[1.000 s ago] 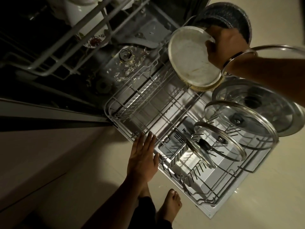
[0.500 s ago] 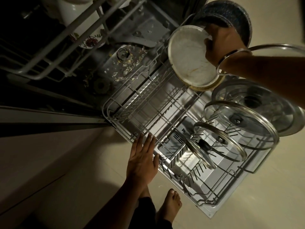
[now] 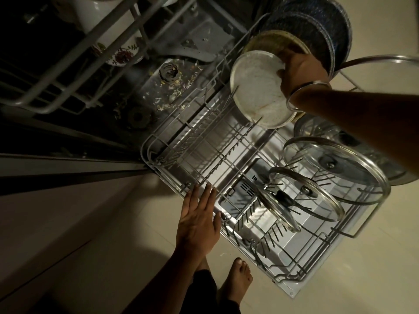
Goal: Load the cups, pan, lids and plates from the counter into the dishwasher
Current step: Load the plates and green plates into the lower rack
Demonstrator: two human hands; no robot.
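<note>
My right hand [image 3: 301,71] grips the rim of a pale round plate [image 3: 256,91], held on edge among the tines at the far end of the pulled-out lower rack [image 3: 181,184]. Behind that plate stands a tan-rimmed plate [image 3: 272,39], and dark blue plates [image 3: 317,30] stand behind it. Three glass lids [image 3: 335,168] [image 3: 306,196] [image 3: 276,207] stand upright in the rack's right half. My left hand [image 3: 199,218] lies flat with straight fingers, its fingertips touching the rack's near rim. White cups [image 3: 120,53] with a flower print sit in the upper rack.
The dishwasher tub floor [image 3: 172,87] is strewn with food scraps around the filter. The upper rack [image 3: 68,64] juts out at top left. A large metal-rimmed lid [image 3: 385,58] shows at the right edge. My bare foot [image 3: 238,282] stands on the pale floor beside the open door.
My right hand has lowered the pale plate a little into the rack's tines. My left hand has stayed on the rack's rim.
</note>
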